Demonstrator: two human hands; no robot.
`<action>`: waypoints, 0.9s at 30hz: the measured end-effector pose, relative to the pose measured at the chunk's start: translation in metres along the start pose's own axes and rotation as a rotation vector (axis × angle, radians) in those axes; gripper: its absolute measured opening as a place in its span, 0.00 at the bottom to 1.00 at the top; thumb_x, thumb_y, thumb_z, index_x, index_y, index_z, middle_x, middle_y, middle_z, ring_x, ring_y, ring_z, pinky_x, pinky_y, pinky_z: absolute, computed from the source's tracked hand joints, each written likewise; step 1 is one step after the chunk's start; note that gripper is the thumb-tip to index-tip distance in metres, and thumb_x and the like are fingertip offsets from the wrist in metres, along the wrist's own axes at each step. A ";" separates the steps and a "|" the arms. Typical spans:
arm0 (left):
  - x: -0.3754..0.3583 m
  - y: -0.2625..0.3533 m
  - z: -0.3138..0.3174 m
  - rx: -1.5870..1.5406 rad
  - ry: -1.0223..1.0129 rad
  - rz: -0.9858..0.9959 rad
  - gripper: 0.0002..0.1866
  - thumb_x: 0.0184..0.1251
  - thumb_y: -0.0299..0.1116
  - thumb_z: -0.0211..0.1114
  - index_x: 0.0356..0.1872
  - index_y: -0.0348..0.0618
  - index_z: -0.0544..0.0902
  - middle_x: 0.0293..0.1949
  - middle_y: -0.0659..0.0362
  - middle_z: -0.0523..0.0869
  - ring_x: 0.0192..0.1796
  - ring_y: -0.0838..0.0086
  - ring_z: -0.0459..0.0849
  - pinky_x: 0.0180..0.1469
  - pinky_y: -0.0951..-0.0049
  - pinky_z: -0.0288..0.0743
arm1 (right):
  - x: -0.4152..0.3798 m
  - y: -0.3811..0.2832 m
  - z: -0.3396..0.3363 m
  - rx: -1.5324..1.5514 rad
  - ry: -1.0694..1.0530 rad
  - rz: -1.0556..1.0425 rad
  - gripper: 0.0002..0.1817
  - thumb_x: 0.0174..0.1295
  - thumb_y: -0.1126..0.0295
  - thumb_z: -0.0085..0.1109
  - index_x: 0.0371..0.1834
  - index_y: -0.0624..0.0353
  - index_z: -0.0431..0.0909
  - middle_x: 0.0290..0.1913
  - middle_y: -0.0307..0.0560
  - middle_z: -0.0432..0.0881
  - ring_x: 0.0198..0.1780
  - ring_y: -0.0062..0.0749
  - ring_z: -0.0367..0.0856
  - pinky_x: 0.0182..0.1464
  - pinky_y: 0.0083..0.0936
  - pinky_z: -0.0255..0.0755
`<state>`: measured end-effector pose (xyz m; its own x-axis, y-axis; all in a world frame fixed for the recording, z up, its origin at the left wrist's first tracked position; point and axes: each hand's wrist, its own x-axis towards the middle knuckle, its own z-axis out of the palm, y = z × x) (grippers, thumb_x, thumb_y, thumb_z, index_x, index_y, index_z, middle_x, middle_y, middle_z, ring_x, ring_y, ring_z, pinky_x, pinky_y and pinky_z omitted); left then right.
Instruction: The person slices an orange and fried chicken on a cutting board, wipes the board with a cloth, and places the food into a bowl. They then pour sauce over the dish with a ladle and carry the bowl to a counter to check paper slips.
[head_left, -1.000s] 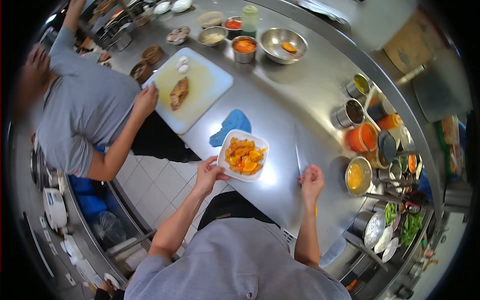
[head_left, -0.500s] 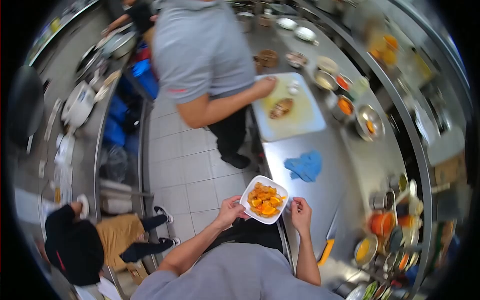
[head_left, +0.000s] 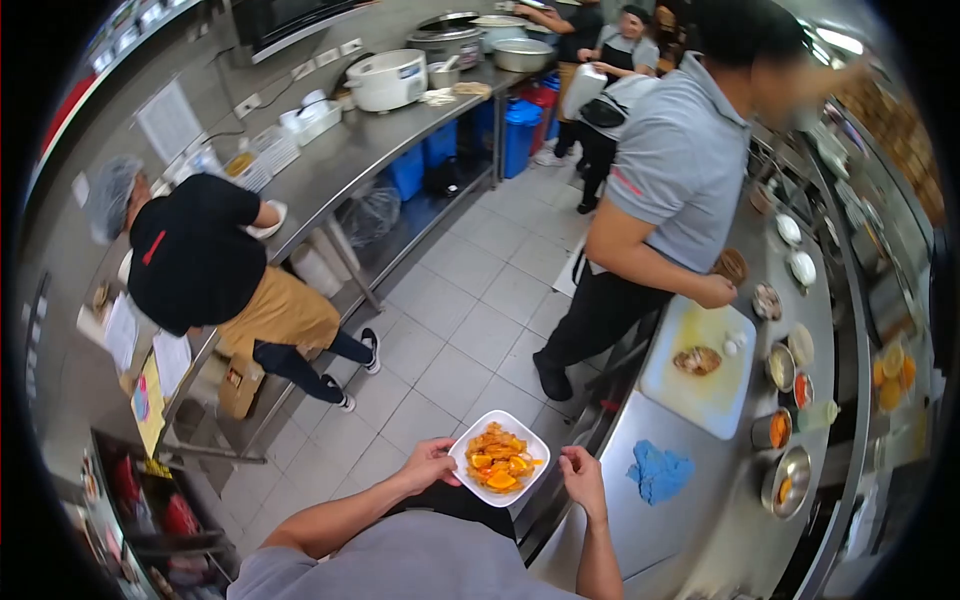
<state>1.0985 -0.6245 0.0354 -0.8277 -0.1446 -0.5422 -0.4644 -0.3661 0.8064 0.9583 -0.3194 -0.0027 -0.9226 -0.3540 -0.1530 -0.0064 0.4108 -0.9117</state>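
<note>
A white square bowl (head_left: pixel 518 416) of orange-glazed food pieces with orange slices (head_left: pixel 503 481) is held in front of my body. My left hand (head_left: pixel 430 466) grips the bowl's left side, thumb at the rim. On the other side, my right hand (head_left: pixel 584 478) is just off the bowl's right rim, its fingers curled in and the tips close together. Whether anything small is between those fingertips I cannot make out. To the right of that hand, a crumpled blue cloth (head_left: pixel 660 472) lies on the steel counter (head_left: pixel 600 510).
Ahead right, a cutting board (head_left: pixel 690 345) carries a browned piece of food (head_left: pixel 697 360). Metal bowls (head_left: pixel 786 482) line the counter's far side. A co-worker in grey (head_left: pixel 675 170) stands by the board; another in black (head_left: pixel 195 250) is at the left bench. Tiled floor (head_left: pixel 440 310) lies between.
My view has swung left and up, showing more of the left bench and aisle. The bowl stays in my left hand. The grey-shirted co-worker's near hand has moved off the board's edge.
</note>
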 end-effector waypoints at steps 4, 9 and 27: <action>-0.042 -0.018 -0.032 -0.116 0.128 0.053 0.27 0.60 0.16 0.61 0.64 0.29 0.77 0.40 0.48 0.89 0.33 0.65 0.92 0.36 0.71 0.91 | 0.028 0.002 0.023 -0.062 -0.087 -0.077 0.10 0.69 0.72 0.63 0.50 0.65 0.82 0.35 0.50 0.88 0.34 0.29 0.85 0.40 0.27 0.79; -0.102 -0.055 -0.075 -0.310 0.308 0.123 0.25 0.62 0.16 0.61 0.63 0.29 0.77 0.40 0.46 0.90 0.32 0.63 0.92 0.37 0.70 0.91 | 0.034 -0.030 0.083 -0.186 -0.301 -0.212 0.11 0.70 0.72 0.63 0.51 0.66 0.82 0.34 0.46 0.87 0.34 0.23 0.83 0.39 0.24 0.79; -0.437 -0.190 -0.320 -0.901 1.047 0.439 0.22 0.63 0.19 0.61 0.59 0.28 0.78 0.38 0.47 0.90 0.33 0.66 0.92 0.37 0.70 0.90 | -0.170 -0.251 0.538 -0.261 -1.459 -0.074 0.14 0.72 0.72 0.62 0.58 0.64 0.78 0.41 0.46 0.87 0.38 0.26 0.85 0.38 0.24 0.82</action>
<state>1.6497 -0.7862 0.0435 -0.0599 -0.8435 -0.5337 0.4404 -0.5022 0.7442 1.3239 -0.8142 0.0472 0.2736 -0.8261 -0.4927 -0.2477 0.4344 -0.8660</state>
